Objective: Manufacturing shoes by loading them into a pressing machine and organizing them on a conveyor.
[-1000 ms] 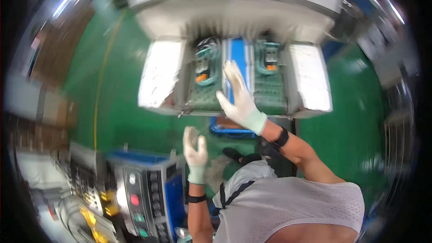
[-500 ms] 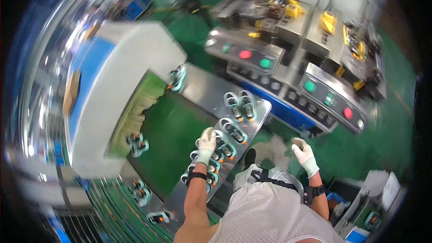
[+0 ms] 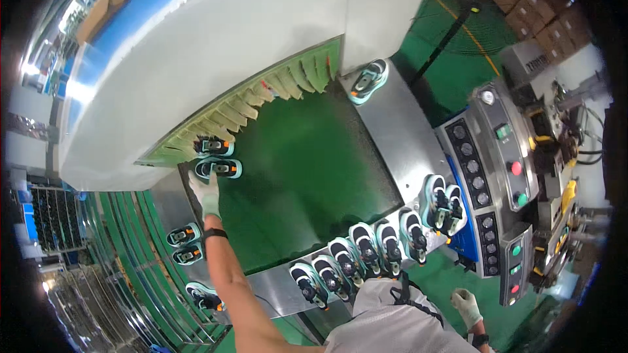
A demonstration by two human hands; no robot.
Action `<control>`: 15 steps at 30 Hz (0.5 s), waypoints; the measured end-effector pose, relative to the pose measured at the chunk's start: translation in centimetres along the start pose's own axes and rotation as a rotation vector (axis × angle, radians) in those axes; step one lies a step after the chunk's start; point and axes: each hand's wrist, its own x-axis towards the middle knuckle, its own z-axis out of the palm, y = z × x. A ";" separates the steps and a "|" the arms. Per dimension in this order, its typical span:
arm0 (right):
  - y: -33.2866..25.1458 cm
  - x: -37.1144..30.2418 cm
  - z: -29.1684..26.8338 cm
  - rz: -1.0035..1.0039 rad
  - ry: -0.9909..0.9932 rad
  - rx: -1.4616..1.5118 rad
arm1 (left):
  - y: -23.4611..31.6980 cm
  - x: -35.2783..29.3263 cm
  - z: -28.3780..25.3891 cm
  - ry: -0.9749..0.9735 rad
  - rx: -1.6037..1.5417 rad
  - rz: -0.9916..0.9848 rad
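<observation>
My left hand, in a white glove, reaches to a black, white and mint sneaker on the green conveyor belt. Its fingers are apart at the shoe's near left edge; I see no closed grip. Just behind stands a matching sneaker, under the cloth strip curtain. My right hand, also gloved, hangs low at the right with loosely bent fingers and nothing visible in it. Several similar sneakers stand in a row along the metal ledge before my body.
A white machine housing rises over the belt's far side. A lone sneaker sits on the right metal plate. Control panels with red and green buttons stand at the right. More sneakers lie left of my forearm, beside metal rollers.
The view has turned toward the belt. My left hand has gone from the row of sneakers on the ledge to the pair by the curtain. My right hand still hangs at the right.
</observation>
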 end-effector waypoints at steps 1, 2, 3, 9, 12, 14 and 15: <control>-0.1 -0.1 -0.2 0.095 0.026 -0.062 | 0.0 1.7 0.3 0.002 0.017 0.062; -0.5 -0.1 -0.4 0.134 -0.032 -0.148 | -0.8 2.8 0.7 -0.006 0.039 0.042; -1.0 0.6 -0.4 0.152 -0.046 -0.166 | -1.6 3.5 1.1 -0.058 0.188 0.080; -11.4 4.0 6.2 -0.023 -0.107 -0.524 | -2.8 1.9 2.7 0.112 0.266 0.266; -15.0 5.5 9.7 -0.385 -0.169 -0.542 | -4.2 -0.7 1.3 -0.076 0.386 0.237; -17.5 5.1 11.6 -0.455 -0.183 -0.426 | 1.5 -4.6 0.5 -0.119 0.251 0.559; -20.0 4.2 13.3 -0.415 -0.189 -0.336 | 3.5 -6.4 0.0 -0.225 0.103 0.281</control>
